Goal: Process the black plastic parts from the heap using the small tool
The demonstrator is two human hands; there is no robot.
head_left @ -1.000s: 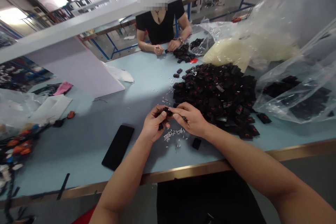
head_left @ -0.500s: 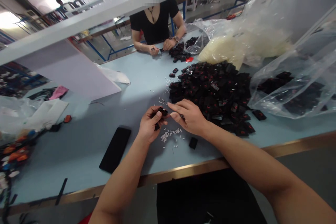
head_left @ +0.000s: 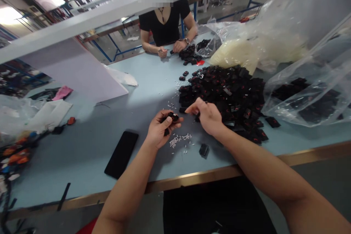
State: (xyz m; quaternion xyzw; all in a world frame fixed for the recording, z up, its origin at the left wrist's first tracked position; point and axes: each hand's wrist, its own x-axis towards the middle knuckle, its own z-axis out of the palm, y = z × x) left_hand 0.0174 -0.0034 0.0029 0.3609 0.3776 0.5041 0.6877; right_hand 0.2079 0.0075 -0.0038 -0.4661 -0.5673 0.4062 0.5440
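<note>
My left hand is closed around black plastic connector housings, the thumb pressing on the upper one. To the right, my right hand is lifted at the near left edge of a heap of black connector housings. Its fingers are curled, the index finger reaching left, and a slim dark tool partly shows among them; most of it is hidden. Small white pins lie scattered on the table below and between my hands. A single black housing rests near the front edge.
A black phone lies left of my left forearm. Clear plastic bags stand at the right. Opposite, a person's hands work beside a smaller black pile. Cables with orange connectors lie far left, behind them a white panel.
My right hand has moved right, away from my left hand, to the edge of the heap. The left hand keeps hold of the housings. The view has shifted slightly.
</note>
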